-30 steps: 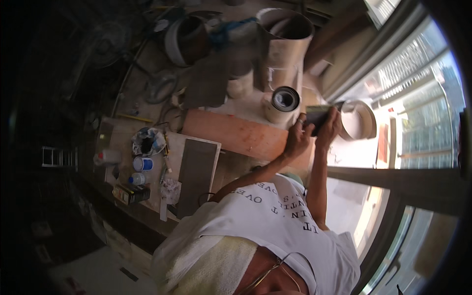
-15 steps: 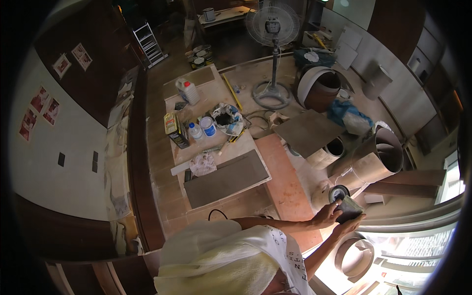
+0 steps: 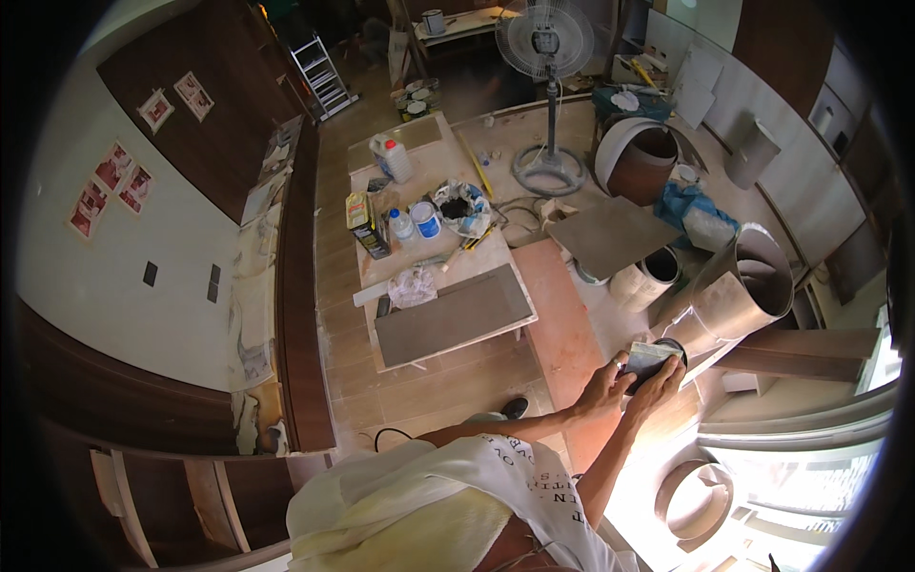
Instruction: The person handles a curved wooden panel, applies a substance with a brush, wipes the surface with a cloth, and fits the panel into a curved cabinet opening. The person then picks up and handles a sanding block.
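Both my hands are together at the lower right, holding a small flat rectangular piece [image 3: 652,354], pale grey-green on top and darker below; its exact kind I cannot make out. My left hand [image 3: 604,383] pinches its left edge, with a ring on one finger. Along the lower right edge my right hand [image 3: 660,381] has its fingers closed on the piece. Just behind it shows the dark rim of a round can [image 3: 675,345], mostly hidden by the piece and my right hand.
A reddish board [image 3: 551,296] lies left of my hands, beside a low work table with a grey panel [image 3: 456,316]. Large rolled sheets [image 3: 715,310] stand just beyond my hands. A white bucket [image 3: 629,286], a floor fan [image 3: 548,105] and paint cans are farther off.
My hands and the flat piece have moved up and left, and the piece is tilted differently, now covering most of the can. The whole view has shifted slightly; a dark shoe now shows.
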The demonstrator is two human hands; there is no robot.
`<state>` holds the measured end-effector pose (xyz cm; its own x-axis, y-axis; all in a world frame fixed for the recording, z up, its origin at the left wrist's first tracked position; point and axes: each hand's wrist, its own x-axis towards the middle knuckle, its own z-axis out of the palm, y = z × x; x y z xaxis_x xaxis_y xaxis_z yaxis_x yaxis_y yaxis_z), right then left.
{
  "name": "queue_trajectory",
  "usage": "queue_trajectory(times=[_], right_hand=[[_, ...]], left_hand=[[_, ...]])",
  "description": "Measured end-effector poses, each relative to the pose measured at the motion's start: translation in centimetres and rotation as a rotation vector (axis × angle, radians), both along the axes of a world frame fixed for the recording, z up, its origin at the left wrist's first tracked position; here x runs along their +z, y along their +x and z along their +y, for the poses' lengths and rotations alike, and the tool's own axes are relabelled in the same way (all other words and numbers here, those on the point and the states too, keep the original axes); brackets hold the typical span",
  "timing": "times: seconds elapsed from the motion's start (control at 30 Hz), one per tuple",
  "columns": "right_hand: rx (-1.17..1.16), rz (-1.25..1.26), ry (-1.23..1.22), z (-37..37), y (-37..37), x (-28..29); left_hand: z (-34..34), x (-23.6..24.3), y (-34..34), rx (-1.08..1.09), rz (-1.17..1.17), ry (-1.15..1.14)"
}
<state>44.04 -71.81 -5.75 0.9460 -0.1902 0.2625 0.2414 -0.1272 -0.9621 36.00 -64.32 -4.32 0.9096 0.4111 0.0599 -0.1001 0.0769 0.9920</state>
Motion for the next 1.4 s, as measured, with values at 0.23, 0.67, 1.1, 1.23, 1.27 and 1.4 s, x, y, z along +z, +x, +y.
queue_trajectory(times=[0.23, 0.67, 1.1, 1.23, 1.27, 1.4], right_hand=[[-0.005, 0.039, -0.017, 0.8, -1.5, -0.3], [0.420, 0.295, 0.418, 8.9, -7.3, 3.5], [1.042, 0.245, 0.404, 28.9, -22.0, 3.4], [1.042, 0.063, 0.175, 35.5, -28.9, 5.9], [1.025, 0.026, 0.164, 36.7, -30.4, 6.5], [0.906, -0.137, 0.031, 40.2, -35.2, 8.0]], left_hand=[[-0.8, 0.5, -2.8, 0.101, 0.003, 0.026], [7.3, -0.6, -7.5, 0.286, -0.121, -0.106], [24.8, 1.0, -27.5, 0.613, -0.260, -0.137], [29.6, 1.2, -33.7, 0.652, -0.322, -0.274], [30.5, 1.7, -34.9, 0.666, -0.328, -0.265], [33.1, 1.7, -38.3, 0.709, -0.350, -0.163]])
